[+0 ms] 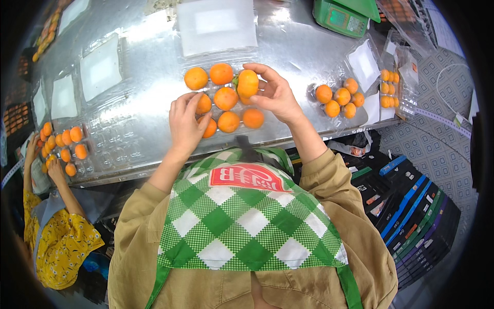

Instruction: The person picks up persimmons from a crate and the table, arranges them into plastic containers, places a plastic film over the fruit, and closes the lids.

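Several orange persimmons, one of them (226,98) in the middle, sit in rows in a clear plastic tray in front of me on the metal table (149,67). My right hand (275,95) grips a persimmon (248,82) at the tray's right side, fingers behind it and thumb below; a bit of green leaf shows beside it. My left hand (186,121) is at the tray's left side, with thumb and forefinger closed around another persimmon (204,104). Just below that thumb lies a further persimmon (209,128), partly covered by the hand.
The tray's clear lid (217,26) with a white pad lies open beyond it. A second tray of persimmons (342,96) and a green scale (346,19) are at right. Another person's hands (55,170) work over fruit at far left. Black crates (411,216) stand at lower right.
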Action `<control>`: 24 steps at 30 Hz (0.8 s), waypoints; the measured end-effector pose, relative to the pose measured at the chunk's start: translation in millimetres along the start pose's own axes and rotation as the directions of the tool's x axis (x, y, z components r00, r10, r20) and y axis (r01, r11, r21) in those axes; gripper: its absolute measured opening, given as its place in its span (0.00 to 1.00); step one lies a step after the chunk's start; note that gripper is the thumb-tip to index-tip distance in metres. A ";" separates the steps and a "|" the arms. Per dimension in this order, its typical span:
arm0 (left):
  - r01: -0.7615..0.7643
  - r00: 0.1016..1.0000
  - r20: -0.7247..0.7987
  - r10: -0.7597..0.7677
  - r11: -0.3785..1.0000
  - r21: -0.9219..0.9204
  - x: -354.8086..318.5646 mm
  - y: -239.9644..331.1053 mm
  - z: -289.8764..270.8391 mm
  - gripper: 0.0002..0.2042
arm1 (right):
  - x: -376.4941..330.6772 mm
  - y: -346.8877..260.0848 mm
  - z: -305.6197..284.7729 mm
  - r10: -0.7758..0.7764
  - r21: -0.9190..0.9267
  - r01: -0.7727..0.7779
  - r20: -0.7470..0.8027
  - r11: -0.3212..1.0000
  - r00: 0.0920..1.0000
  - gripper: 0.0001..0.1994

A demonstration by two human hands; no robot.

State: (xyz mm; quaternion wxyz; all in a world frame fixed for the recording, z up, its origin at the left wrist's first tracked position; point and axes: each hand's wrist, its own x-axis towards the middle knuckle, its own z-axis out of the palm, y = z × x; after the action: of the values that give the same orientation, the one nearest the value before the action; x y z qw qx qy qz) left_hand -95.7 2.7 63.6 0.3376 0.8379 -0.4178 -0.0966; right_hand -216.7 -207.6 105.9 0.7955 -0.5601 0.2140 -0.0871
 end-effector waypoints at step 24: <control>0.535 0.810 0.574 0.115 -0.544 -0.646 7.2 -13.5 -30.7 0.33 | 45.9 24.7 -13.8 -0.110 -0.974 -0.068 -0.093 0.216 0.990 0.25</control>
State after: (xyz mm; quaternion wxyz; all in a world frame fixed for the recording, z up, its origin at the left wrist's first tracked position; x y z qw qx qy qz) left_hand -68.9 17.9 78.9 0.7521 0.1626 0.0355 -0.6377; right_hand -184.3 -228.0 67.9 0.2508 -0.9296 0.2697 0.0159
